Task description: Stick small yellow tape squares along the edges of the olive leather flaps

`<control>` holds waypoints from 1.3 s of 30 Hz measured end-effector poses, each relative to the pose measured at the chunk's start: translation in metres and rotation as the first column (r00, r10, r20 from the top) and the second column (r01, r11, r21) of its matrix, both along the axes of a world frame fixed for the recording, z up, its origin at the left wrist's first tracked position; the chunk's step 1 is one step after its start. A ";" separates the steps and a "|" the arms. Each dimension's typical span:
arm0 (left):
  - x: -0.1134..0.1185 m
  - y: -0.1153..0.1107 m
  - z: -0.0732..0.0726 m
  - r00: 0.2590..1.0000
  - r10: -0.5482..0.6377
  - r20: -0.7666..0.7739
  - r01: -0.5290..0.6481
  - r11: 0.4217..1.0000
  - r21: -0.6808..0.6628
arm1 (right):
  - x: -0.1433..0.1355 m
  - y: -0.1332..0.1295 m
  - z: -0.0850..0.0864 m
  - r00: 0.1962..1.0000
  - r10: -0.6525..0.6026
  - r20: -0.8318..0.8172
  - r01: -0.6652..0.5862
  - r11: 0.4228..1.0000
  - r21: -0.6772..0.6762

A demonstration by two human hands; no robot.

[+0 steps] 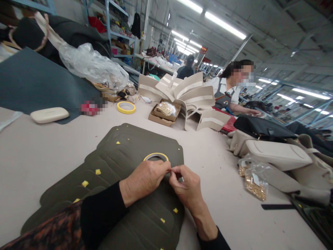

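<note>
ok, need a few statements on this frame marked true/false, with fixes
1. The left hand and right hand meet over the olive panels. True.
2. The tape roll just beyond the left hand is bright red. False: that tape roll is yellow-edged.
3. Small yellow bits dot the olive panels. True.
4. The cream case at left lies wide open. False: the cream case is shut.
5. A cardboard box holds gold-coloured pieces. True.

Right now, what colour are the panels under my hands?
The panels are dark olive green, clearest in the head view.
</note>
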State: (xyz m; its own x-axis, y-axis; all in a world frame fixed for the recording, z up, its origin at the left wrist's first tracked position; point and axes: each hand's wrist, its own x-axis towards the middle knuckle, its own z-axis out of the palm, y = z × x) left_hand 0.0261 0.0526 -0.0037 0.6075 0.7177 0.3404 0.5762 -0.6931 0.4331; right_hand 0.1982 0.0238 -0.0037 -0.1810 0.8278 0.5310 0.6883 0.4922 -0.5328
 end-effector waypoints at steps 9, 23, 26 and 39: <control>0.004 -0.007 0.004 0.994 0.053 -0.095 -0.042 0.993 0.115 | 0.039 0.025 -0.009 0.765 -0.434 -0.476 0.004 0.742 -0.670; 0.004 -0.003 0.007 0.936 0.035 -0.350 -0.051 0.998 -0.038 | 0.041 0.033 -0.021 0.970 -0.217 0.107 0.242 0.883 -0.402; 0.004 -0.003 0.004 0.940 0.038 -0.340 -0.050 0.998 -0.028 | 0.042 0.032 -0.021 0.953 -0.227 0.202 0.287 0.890 -0.354; 0.000 0.008 -0.002 0.975 0.071 -0.209 -0.071 0.997 0.007 | 0.046 0.027 -0.028 0.934 -0.158 0.322 0.238 0.944 -0.230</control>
State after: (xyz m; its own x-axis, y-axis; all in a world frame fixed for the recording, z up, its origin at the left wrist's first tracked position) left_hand 0.0263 0.0610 -0.0058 0.6125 0.7619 0.2107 0.7018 -0.6468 0.2986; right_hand 0.2444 0.0511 -0.0314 -0.1136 0.9643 0.2393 0.9025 0.2009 -0.3810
